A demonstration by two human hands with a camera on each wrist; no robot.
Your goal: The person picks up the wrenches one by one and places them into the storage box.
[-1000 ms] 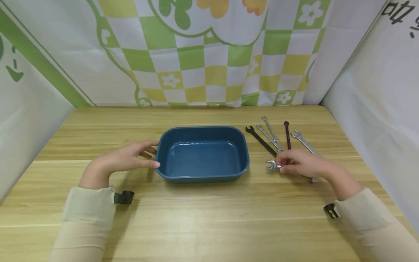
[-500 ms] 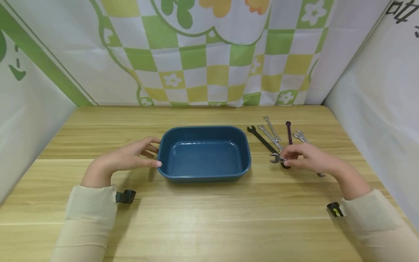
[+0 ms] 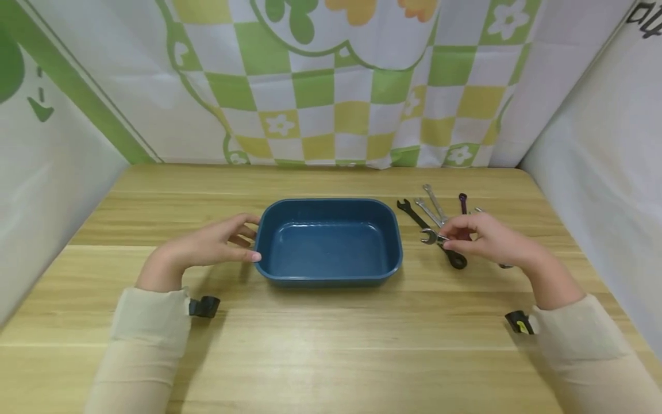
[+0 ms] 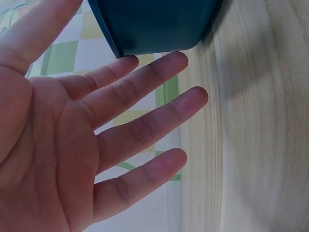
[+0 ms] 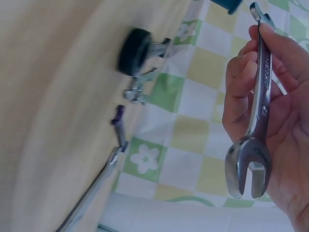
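My right hand (image 3: 491, 241) pinches a silver wrench (image 5: 260, 96) between thumb and fingers. The right wrist view shows it raised off the table, with an open end nearest the camera; its other open end points toward the bin in the head view. A dark blue rectangular bin (image 3: 331, 282) stands mid-table with nothing inside. At its left side is my left hand (image 3: 212, 244), thumb tip right at the rim. The left wrist view shows the fingers (image 4: 145, 130) extended and spread beside the bin's wall.
Right of the bin lie a black wrench (image 3: 416, 217) with a ring end, two small silver wrenches (image 3: 437, 201) and a purple one (image 3: 463, 201). Another silver wrench (image 3: 505, 265) is mostly hidden behind the right hand. A checkered curtain (image 3: 351, 115) hangs behind the table.
The right hand has lifted the silver wrench up from among the others, uncovering the black wrench's ring end. My left hand keeps its place at the bin. The head view has shifted slightly.
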